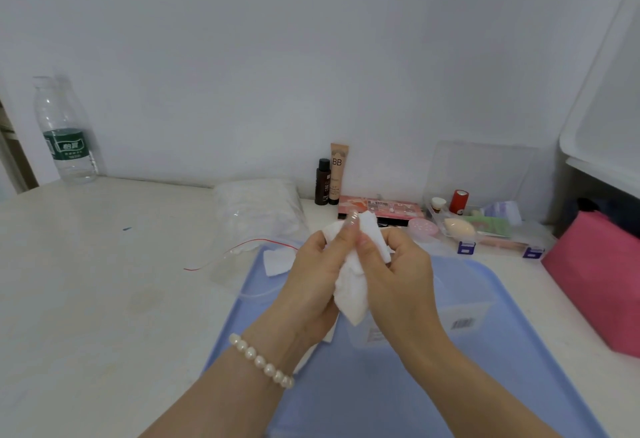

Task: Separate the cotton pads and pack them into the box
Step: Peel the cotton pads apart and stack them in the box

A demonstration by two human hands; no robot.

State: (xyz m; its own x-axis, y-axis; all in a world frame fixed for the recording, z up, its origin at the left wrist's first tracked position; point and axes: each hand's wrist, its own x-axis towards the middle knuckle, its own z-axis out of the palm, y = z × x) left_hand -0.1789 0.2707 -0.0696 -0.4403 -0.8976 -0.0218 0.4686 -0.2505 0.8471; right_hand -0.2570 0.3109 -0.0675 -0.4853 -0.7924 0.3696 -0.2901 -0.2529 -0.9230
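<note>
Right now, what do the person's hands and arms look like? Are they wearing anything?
Both forearms are bare, with no sleeves or gloves in view. The left hand has a bracelet of round white pearl-like beads around its wrist. The right hand wears nothing visible. The fingernails are long and look glossy.

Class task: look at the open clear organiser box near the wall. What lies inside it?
Inside the clear organiser box: a beige makeup sponge, a red cylinder, a small white cup and green packaging. Anything beneath these is hidden.
</note>
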